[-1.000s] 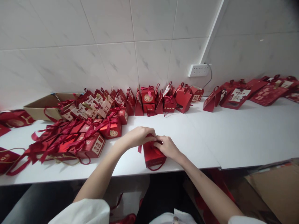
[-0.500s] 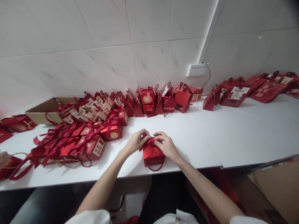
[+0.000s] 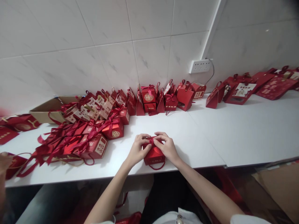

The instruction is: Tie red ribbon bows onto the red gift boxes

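Gift box (image 3: 154,160), red, sits upright on white surface (image 3: 198,133) near front edge, between both hands, probably for easy two-sided reach. Left hand (image 3: 138,150) and right hand (image 3: 166,148) half-curled, fingertips at ribbon knot (image 3: 151,142) on top; whether either pinch is closed, can't tell. Ribbon-tied boxes (image 3: 95,147) packed tight to the left, likely saving room. Peaked boxes (image 3: 139,105) line the wall, seemingly leaving working space. Co-worker's hand (image 3: 5,161) at far left edge.
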The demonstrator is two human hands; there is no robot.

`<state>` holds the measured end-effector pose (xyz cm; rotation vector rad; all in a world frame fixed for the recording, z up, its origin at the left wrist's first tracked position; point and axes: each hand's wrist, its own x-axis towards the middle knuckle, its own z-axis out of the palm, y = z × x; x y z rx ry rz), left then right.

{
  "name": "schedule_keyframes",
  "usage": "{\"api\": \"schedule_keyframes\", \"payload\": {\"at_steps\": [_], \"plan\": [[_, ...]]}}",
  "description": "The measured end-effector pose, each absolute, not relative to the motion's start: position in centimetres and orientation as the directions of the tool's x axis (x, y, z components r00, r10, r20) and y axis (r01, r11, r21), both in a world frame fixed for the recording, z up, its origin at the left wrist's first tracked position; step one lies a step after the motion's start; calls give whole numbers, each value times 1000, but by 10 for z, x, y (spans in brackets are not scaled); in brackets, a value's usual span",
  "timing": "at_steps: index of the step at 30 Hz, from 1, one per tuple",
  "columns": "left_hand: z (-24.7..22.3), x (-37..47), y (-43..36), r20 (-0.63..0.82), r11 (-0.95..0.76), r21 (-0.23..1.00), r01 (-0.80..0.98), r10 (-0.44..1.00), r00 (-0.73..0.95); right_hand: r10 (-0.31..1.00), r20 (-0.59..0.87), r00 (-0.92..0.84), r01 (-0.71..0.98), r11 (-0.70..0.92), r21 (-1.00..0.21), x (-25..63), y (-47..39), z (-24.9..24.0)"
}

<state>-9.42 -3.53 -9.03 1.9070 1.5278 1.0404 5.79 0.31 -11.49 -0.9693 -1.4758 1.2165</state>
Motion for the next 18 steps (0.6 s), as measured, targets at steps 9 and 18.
{"api": "schedule_keyframes", "payload": {"at_steps": [9, 18], "plan": [[-94, -95, -32, 93, -99, 924, 370, 995, 33, 920, 267, -288, 104, 307, -946, 60, 8, -113], [-107, -92, -31, 47, -45, 984, 173, 999, -9, 796, 479, -371, 420, 604, -677, 80, -12, -96]]}}
